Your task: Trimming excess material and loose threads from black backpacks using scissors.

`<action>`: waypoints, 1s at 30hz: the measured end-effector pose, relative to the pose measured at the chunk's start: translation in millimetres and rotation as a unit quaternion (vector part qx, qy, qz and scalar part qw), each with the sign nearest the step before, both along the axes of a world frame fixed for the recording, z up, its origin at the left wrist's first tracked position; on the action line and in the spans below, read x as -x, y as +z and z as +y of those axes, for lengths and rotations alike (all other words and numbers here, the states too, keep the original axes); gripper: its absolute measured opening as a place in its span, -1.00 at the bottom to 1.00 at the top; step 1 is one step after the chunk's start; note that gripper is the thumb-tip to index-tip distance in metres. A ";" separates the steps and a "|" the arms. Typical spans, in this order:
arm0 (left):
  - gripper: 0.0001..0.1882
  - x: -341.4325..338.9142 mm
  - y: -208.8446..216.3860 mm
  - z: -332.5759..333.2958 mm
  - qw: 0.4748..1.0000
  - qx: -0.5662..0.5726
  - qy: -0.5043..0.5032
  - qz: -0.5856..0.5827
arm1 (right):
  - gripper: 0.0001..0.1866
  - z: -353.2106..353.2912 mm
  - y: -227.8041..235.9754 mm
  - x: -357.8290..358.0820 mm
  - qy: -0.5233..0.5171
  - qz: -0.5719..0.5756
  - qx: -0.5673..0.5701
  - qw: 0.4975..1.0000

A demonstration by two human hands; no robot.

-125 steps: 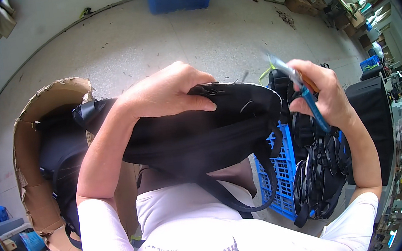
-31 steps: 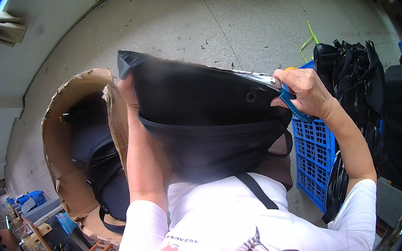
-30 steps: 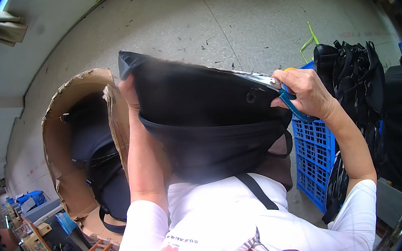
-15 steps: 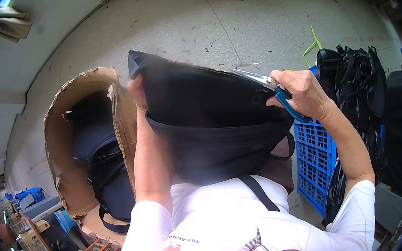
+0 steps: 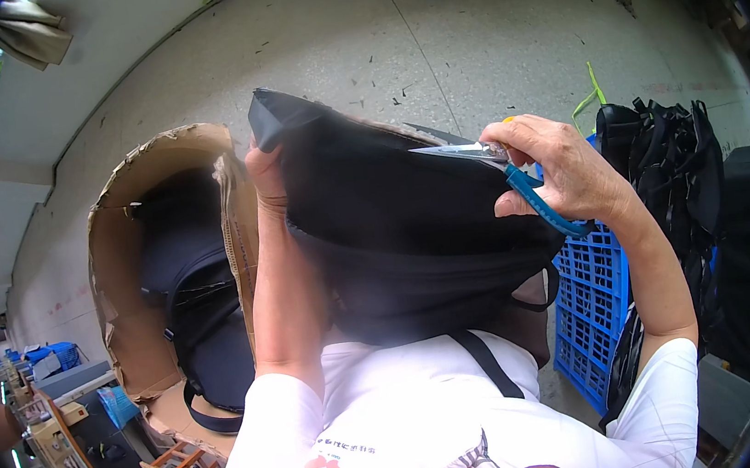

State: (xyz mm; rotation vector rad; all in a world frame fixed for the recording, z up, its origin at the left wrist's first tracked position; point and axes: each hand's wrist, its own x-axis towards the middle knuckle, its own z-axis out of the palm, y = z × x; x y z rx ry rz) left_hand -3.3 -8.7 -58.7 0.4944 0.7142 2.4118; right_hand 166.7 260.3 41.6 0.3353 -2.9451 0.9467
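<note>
Trimming a black bag held up at chest height

Holding the bag [image 5: 412, 230] up in front of me, both hands are on it. My left hand [image 5: 264, 168] is closed on the bag's upper left edge, thumb side showing, fingers tucked behind the fabric. My right hand [image 5: 562, 171] is closed around one pair of scissors [image 5: 516, 176], fingers curled through the blue handles; the metal blades lie flat against the bag's top right, tips pointing left. I can't tell how far apart the blades are.

Bag: soft black fabric, matte, rounded bulk, one pointed corner sticking up at top left, a strap hanging below.

Left of my arm, one open cardboard box [image 5: 133, 261], torn rough edges, with dark bags [image 5: 198, 300] piled inside; count unclear. On my right, one blue plastic crate [image 5: 591, 302] with lattice walls, and more black bags [image 5: 672, 163] heaped beside and above it. Floor [image 5: 427, 43] is grey concrete, scuffed.
</note>
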 end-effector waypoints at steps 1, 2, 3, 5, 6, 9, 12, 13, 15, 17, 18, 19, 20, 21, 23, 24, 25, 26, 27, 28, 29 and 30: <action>-0.72 1.5 -0.2 -5.1 0.999 0.033 0.025 0.006 | -0.28 -1.9 4.1 1.4 0.002 0.001 0.001 1.000; -0.74 2.2 0.0 -9.5 0.996 0.066 0.050 0.012 | -0.31 -3.9 7.9 2.6 0.000 -0.017 -0.011 1.000; -0.74 2.2 0.7 -13.2 0.996 0.067 0.054 0.013 | -0.34 -5.8 9.7 3.7 -0.001 -0.035 -0.023 0.999; -0.73 0.7 5.4 -17.9 0.990 0.103 0.096 0.033 | -0.38 -6.9 9.8 3.9 0.012 0.001 -0.033 0.999; -0.73 -1.7 8.2 -18.7 0.989 0.103 0.100 0.033 | -0.42 -7.4 9.7 3.5 0.022 0.035 -0.044 0.998; -0.73 -14.7 28.6 -20.2 0.981 0.074 0.152 0.096 | -0.49 -12.6 11.9 1.7 0.035 0.050 -0.045 0.997; -0.78 -22.3 44.6 -25.1 0.973 0.095 0.174 0.120 | -0.53 -16.2 10.7 1.3 0.037 0.066 -0.054 0.996; -0.78 -24.1 45.1 -30.3 0.972 0.098 0.182 0.117 | -0.53 -17.6 9.3 -0.3 0.039 0.081 -0.063 0.994; -0.79 -24.9 45.7 -40.1 0.969 0.096 0.165 0.158 | -0.53 -20.5 15.4 -2.7 0.044 0.059 -0.061 0.995; -0.80 -32.2 55.5 -38.5 0.962 0.119 0.197 0.150 | -0.52 -21.1 17.3 2.3 0.035 0.045 -0.065 0.996; -0.79 -35.0 57.8 -38.8 0.963 0.110 0.199 0.146 | -0.51 -23.5 15.3 5.9 0.039 0.072 -0.079 0.993; -0.78 -38.0 59.4 -40.6 0.964 0.102 0.201 0.142 | -0.50 -27.3 15.3 7.1 0.044 0.098 -0.092 0.990; -0.76 -37.9 58.5 -43.3 0.967 0.093 0.191 0.143 | -0.48 -30.1 17.7 9.4 0.039 0.063 -0.097 0.992; -0.76 -37.5 57.5 -44.1 0.967 0.092 0.192 0.144 | -0.48 -32.1 18.6 12.6 0.040 0.064 -0.097 0.992; -0.77 -36.8 55.0 -44.7 0.969 0.085 0.182 0.141 | -0.49 -35.2 18.5 19.2 0.064 0.126 -0.082 0.986; -0.77 -37.3 54.0 -44.0 0.969 0.085 0.184 0.141 | -0.49 -36.6 19.1 20.9 0.066 0.127 -0.082 0.986; -0.79 -38.1 53.4 -43.1 0.972 0.072 0.182 0.133 | -0.49 -38.3 19.7 22.5 0.076 0.123 -0.074 0.987; -0.80 -38.8 53.3 -42.5 0.974 0.059 0.179 0.124 | -0.48 -39.7 20.3 23.5 0.087 0.118 -0.066 0.987; -0.80 -39.9 53.8 -42.4 0.974 0.059 0.181 0.125 | -0.48 -40.5 20.2 23.4 0.089 0.119 -0.066 0.987; -0.81 -41.1 54.1 -42.4 0.974 0.061 0.182 0.120 | -0.48 -40.6 19.1 23.0 0.089 0.098 -0.059 0.989; -0.82 -41.6 54.1 -42.9 0.974 0.062 0.183 0.116 | -0.48 -41.1 18.5 22.8 0.089 0.077 -0.052 0.992; -0.82 -39.1 49.3 -45.4 0.974 0.062 0.184 0.115 | -0.48 -41.9 19.8 22.6 0.090 0.077 -0.053 0.992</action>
